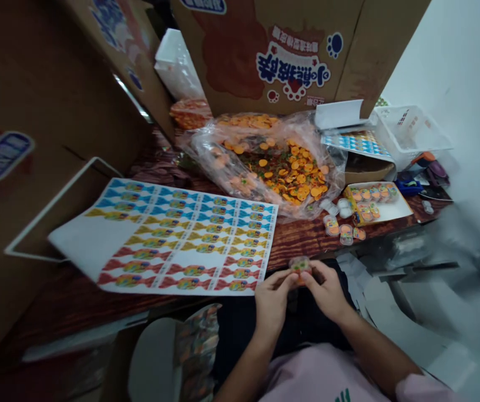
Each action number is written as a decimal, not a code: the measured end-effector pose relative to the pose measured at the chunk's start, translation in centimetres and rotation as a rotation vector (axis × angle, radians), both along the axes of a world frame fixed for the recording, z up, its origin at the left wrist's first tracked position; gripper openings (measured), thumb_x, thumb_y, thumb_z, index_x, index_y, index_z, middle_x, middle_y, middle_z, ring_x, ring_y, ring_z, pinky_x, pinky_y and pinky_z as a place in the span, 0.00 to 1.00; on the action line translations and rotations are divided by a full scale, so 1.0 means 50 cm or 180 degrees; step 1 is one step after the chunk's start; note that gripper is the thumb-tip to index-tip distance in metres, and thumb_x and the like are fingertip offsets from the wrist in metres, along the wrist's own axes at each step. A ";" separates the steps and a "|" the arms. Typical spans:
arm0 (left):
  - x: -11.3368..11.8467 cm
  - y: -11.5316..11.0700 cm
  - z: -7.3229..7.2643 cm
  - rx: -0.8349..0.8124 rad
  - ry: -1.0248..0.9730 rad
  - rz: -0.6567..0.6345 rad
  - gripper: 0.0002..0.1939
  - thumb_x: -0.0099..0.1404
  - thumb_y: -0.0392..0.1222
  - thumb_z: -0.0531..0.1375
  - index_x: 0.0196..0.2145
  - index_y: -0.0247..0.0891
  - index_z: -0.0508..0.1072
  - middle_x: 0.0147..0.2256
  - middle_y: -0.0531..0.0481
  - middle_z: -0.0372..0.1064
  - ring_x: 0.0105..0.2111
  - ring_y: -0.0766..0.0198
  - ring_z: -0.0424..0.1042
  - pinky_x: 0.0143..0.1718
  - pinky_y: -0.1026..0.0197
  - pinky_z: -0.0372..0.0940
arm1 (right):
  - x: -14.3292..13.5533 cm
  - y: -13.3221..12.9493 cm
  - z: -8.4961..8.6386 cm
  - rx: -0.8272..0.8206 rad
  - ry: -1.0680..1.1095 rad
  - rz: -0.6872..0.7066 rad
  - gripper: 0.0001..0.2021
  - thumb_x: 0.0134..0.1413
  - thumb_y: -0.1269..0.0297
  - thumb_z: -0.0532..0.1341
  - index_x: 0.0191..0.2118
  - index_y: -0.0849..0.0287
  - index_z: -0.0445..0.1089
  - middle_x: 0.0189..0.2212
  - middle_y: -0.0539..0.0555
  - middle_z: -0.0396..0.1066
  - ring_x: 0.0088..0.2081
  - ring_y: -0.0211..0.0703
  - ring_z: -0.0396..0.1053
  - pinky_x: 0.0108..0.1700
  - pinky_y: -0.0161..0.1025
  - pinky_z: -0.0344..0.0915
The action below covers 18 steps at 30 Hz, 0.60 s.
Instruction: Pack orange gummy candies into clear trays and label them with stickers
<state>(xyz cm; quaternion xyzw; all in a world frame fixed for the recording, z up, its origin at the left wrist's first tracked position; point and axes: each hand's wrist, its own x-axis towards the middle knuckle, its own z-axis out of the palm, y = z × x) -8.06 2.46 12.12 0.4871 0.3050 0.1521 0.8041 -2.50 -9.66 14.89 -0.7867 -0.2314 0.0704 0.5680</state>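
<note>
Between my two hands, just over my lap at the table's front edge, is a small clear plastic case (299, 264) with something green and orange showing in it. My left hand (274, 293) pinches it from the left, thumb and fingers closed. My right hand (326, 287) grips its right side in the same way. Left of my hands lies a sheet of stickers (198, 259) in blue, yellow and red rows, with some places bare. Several filled clear cases (346, 234) sit on the table beyond my right hand.
A clear plastic bag (218, 162) lies spread with many orange discs (300, 173). To its right are a shallow box (394, 204) with filled cases, a white basket (419, 131) and a blue tape dispenser (409, 185). Large cardboard boxes (231, 56) stand behind and left.
</note>
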 end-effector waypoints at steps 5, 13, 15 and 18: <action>-0.076 0.048 -0.060 0.2717 0.0190 0.0249 0.13 0.65 0.51 0.66 0.38 0.40 0.83 0.31 0.45 0.80 0.31 0.57 0.78 0.40 0.54 0.73 | 0.049 -0.032 -0.050 -0.0020 0.0227 -0.0907 0.17 0.68 0.50 0.59 0.44 0.59 0.78 0.36 0.55 0.81 0.36 0.46 0.77 0.40 0.40 0.73; -0.167 0.245 -0.163 0.5218 0.1031 -0.0416 0.19 0.72 0.40 0.56 0.56 0.45 0.77 0.63 0.40 0.69 0.64 0.43 0.68 0.65 0.35 0.50 | 0.235 -0.208 -0.097 -0.1922 -0.1635 -0.1736 0.20 0.71 0.55 0.53 0.58 0.58 0.75 0.47 0.64 0.73 0.46 0.52 0.73 0.46 0.46 0.71; -0.172 0.272 -0.166 0.5286 0.0725 -0.0302 0.18 0.70 0.37 0.55 0.52 0.48 0.80 0.56 0.45 0.76 0.58 0.47 0.74 0.66 0.39 0.52 | 0.250 -0.191 -0.106 -0.2423 -0.1727 -0.1615 0.21 0.72 0.58 0.52 0.60 0.58 0.74 0.49 0.67 0.70 0.49 0.55 0.70 0.49 0.50 0.69; -0.169 0.279 -0.143 0.5052 0.0233 0.0091 0.15 0.68 0.37 0.57 0.47 0.45 0.80 0.49 0.45 0.81 0.53 0.50 0.78 0.64 0.44 0.59 | 0.255 -0.151 -0.116 -0.2658 -0.1879 -0.1392 0.23 0.72 0.59 0.52 0.63 0.62 0.71 0.53 0.71 0.67 0.53 0.61 0.64 0.54 0.58 0.65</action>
